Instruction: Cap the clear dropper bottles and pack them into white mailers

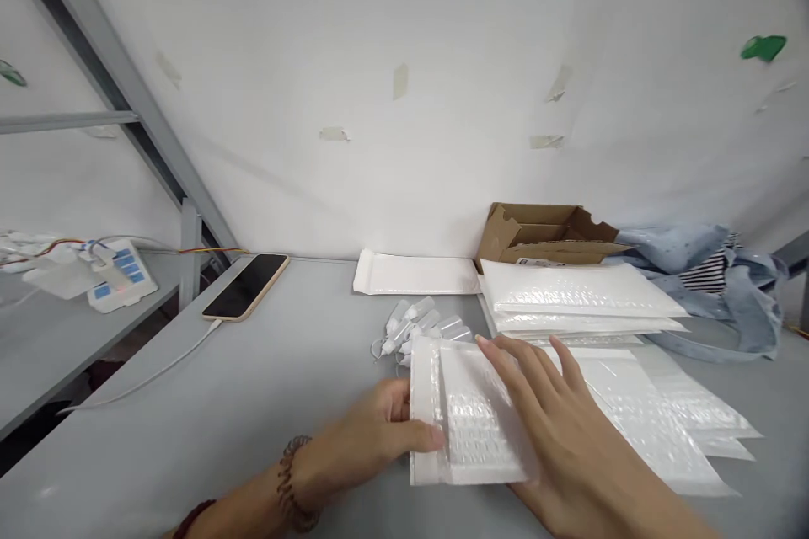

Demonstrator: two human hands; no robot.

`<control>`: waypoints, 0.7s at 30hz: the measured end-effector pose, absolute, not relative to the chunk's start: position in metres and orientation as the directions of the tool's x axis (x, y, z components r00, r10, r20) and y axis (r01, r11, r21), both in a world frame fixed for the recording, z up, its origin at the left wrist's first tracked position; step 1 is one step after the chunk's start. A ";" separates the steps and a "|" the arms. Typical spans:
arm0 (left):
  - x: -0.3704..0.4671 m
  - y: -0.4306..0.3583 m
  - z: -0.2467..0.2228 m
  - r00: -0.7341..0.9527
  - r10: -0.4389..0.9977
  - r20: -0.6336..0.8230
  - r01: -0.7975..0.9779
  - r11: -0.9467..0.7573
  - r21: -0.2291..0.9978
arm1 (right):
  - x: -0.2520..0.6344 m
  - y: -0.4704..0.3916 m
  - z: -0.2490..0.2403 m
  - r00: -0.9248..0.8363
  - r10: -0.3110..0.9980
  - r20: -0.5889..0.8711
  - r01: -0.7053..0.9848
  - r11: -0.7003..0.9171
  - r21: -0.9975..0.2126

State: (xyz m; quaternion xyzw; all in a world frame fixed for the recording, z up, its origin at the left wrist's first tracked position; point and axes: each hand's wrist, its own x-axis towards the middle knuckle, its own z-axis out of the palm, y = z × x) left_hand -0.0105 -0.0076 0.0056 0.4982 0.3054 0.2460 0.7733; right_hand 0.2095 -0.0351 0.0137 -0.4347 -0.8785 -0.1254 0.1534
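Note:
A white bubble mailer (484, 429) is between my two hands, above the front of the grey table. My left hand (385, 429) pinches its left end, thumb on top and fingers underneath. Across its right part lies my right hand (549, 429), with fingers stretched over the top face and the thumb side partly hidden below the mailer. Just behind are several small clear squeeze bottles (420, 328) with white caps, lying in a loose pile and partly covered by the mailer. More white bubble mailers (650, 413) lie under and beyond my right hand.
A stack of bubble mailers (575, 290) sits before an open cardboard box (549, 232). One flat white mailer (420, 274) lies by the wall. A phone (246, 286) with a charging cable (158, 375) is at left. Blue cloth (714, 286) lies at right; a power strip (123, 274) is far left.

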 end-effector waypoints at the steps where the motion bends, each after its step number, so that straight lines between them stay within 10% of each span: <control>1: -0.011 -0.006 0.004 0.680 0.681 -0.272 -0.030 0.396 0.918 | 0.210 -0.035 0.014 -0.565 0.752 0.339 0.810 0.583 0.057; 8: -0.016 0.005 -0.005 0.666 0.657 -0.354 0.132 0.362 0.923 | 0.207 -0.030 0.012 -0.542 0.811 0.221 0.821 0.567 -0.069; 12: -0.025 0.017 -0.002 0.556 0.794 -0.245 0.341 0.052 0.939 | 0.210 -0.025 0.010 -0.542 0.808 0.233 0.819 0.570 -0.072; 16: -0.039 0.030 -0.006 0.277 0.946 0.165 0.696 -0.316 0.645 | 0.215 -0.019 0.008 -0.537 0.800 0.267 0.821 0.569 -0.055; 21: -0.045 0.035 -0.015 0.294 0.944 0.152 0.847 -0.331 0.417 | 0.217 -0.018 0.010 -0.528 0.800 0.285 0.817 0.570 -0.085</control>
